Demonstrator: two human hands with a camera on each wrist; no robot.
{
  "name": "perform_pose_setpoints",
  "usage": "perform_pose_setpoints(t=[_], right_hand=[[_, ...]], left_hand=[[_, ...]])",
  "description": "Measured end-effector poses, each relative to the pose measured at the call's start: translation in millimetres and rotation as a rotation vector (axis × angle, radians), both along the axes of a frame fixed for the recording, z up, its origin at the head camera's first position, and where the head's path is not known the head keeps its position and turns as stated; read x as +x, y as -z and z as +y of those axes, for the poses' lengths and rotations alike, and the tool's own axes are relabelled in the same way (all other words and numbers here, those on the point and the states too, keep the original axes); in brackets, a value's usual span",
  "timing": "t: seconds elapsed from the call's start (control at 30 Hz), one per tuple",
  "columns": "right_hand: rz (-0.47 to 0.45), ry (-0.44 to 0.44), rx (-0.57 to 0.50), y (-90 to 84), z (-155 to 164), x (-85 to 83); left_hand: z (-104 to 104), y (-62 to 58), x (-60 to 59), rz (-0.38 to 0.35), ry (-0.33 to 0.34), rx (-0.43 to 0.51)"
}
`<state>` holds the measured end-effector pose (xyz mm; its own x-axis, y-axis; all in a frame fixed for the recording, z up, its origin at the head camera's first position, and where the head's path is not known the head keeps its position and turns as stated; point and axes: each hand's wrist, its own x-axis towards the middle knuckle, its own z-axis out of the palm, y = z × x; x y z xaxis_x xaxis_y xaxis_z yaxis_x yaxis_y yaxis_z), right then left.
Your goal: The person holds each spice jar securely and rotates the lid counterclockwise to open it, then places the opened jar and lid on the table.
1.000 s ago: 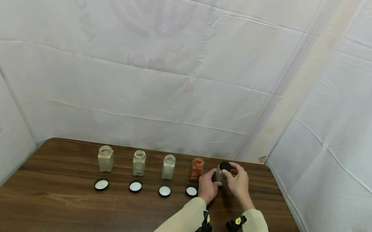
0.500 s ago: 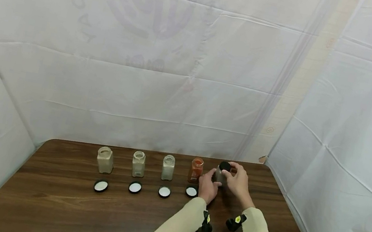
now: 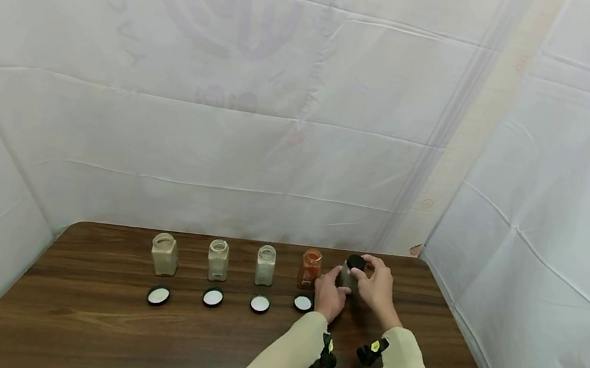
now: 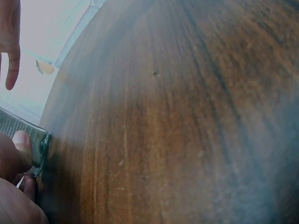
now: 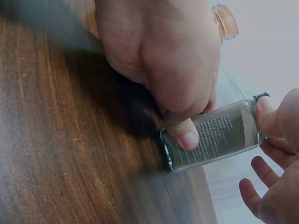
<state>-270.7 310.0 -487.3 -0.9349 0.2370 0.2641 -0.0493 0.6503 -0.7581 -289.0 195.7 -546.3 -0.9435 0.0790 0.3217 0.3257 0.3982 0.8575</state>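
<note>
At the right end of a row of jars, my left hand grips the lower body of a glass spice jar with a dark grey-brown filling and printed small text. Its thumb lies across the printed side in the right wrist view. My right hand pinches the jar's black lid between thumb and fingers. Just left of my left hand stands a lidless jar of red-orange spice. A black lid with a white lining lies in front of it.
Further left stand three lidless jars, a clear pale one, a beige one and another beige one. In front of each lies an upturned lid, such as the leftmost lid. White sheeting encloses the wooden table.
Both hands keep their hold on the jar and its lid with hardly any movement. The head view has shifted slightly.
</note>
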Motion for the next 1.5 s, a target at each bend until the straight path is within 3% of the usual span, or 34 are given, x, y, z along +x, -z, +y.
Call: perform_pose_setpoints(t=[0.43,0.67,0.8,1.03,1.5], right_hand=[[0.001,0.005,0.015,1.2,-1,-1.1],[0.007,0.009,-0.055,6.6,-1,1.6],[0.029,0.018,-0.109,11.9,-2,3.2],[0.070,0.028,-0.158,16.3,-3,5.5],[0.092,0.125,-0.153,15.7,-12,2.8]], left_hand=[[0,1.2,-0.5,-0.001,-0.002,-0.019],[1,5.7,-3.6,-0.009,-0.006,-0.035],[1,5.4,-1.6,0.026,-0.010,-0.031],[1,6.3,2.5,0.158,-0.046,-0.027],[3,8.4,-1.3,0.062,-0.032,-0.029]])
